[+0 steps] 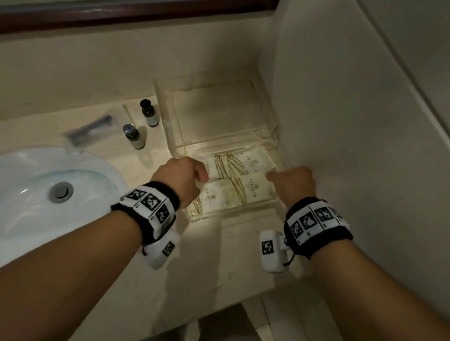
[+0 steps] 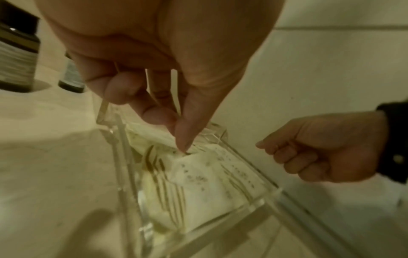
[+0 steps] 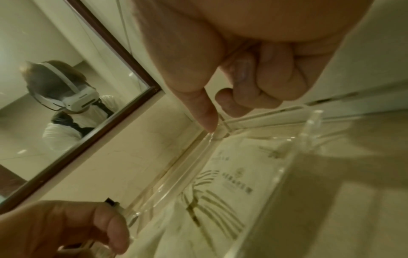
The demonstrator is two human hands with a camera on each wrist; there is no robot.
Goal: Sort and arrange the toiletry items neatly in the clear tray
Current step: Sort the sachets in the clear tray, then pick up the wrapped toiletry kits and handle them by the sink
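The clear tray (image 1: 216,215) stands on the counter against the right wall, its back part bare. Its front compartment holds several white sachets (image 1: 246,191) with gold stripes, lying flat. At the tray's left side, my left hand (image 1: 203,175) has thumb and forefinger pinched on the edge of a sachet (image 2: 198,183); the left wrist view shows this hand (image 2: 176,132) close up. My right hand (image 1: 274,177) is a loose fist at the tray's right wall. Its thumb tip (image 3: 210,127) touches the tray rim (image 3: 176,174) and it holds nothing.
Two small dark bottles (image 1: 149,112) (image 1: 133,136) stand on the counter left of the tray. Further left lies a clear-wrapped dark item (image 1: 89,132). The white sink (image 1: 41,196) fills the left. The tiled wall (image 1: 354,153) is close on the right, a framed mirror (image 1: 124,1) behind.
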